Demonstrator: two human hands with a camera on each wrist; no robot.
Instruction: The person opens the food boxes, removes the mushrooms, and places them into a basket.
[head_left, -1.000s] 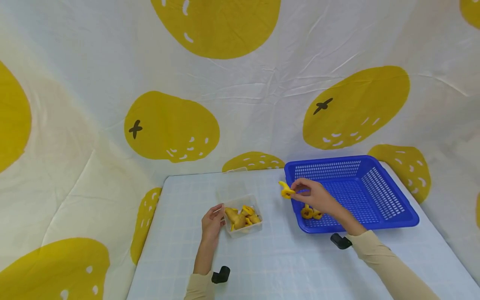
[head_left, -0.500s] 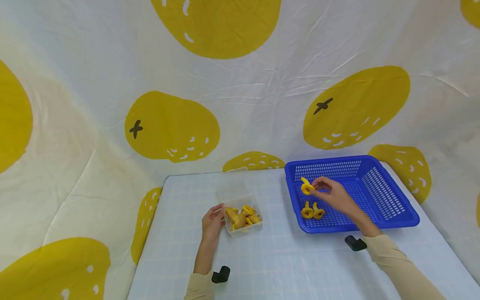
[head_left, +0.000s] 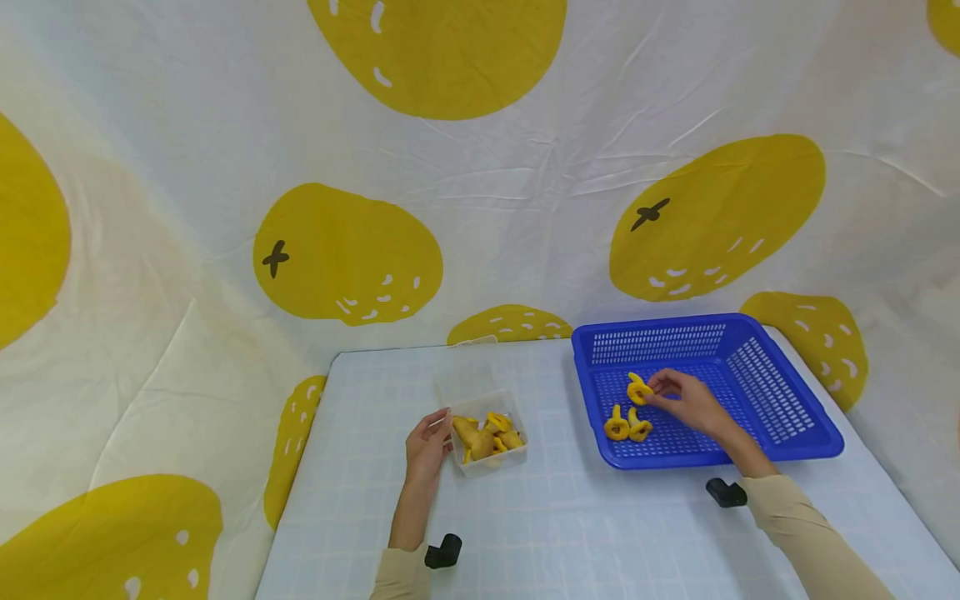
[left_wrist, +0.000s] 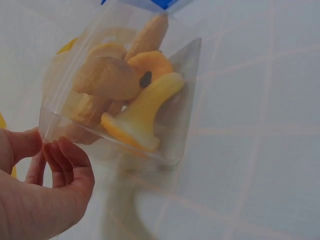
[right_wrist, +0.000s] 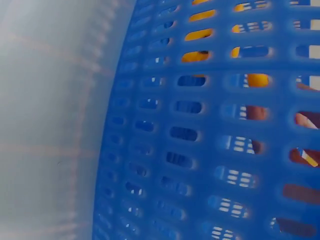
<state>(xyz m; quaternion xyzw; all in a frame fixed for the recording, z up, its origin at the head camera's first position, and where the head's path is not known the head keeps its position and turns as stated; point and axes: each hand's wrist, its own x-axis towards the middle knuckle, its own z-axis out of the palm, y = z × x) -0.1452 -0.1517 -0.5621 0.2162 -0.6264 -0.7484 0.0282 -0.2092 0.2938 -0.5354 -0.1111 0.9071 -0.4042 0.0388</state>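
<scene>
My right hand (head_left: 693, 407) is inside the blue plastic basket (head_left: 675, 460) and pinches a yellow trumpet-shaped mushroom, like a chanterelle (head_left: 639, 390), by the cap, low over the basket floor. Two similar mushrooms (head_left: 627, 427) lie just in front of it. In the right wrist view the slotted basket wall (right_wrist: 165, 120) screens most of the hand, with bits of skin and yellow showing through. My left hand (head_left: 426, 446) grips the near-left rim of a clear plastic box (head_left: 491, 462) between thumb and fingers. Several yellow and tan mushrooms (left_wrist: 140, 105) are heaped in that box.
The box's clear lid (head_left: 468, 375) is folded open towards the back of the table. A white checked cloth (head_left: 555, 517) covers the table. Right behind it hangs a curtain (head_left: 510, 250) with large yellow fruit prints.
My right hand has carried the mushroom rightward from outside the basket's left wall, over the rim, then down into it. The left hand keeps its grip on the box.
</scene>
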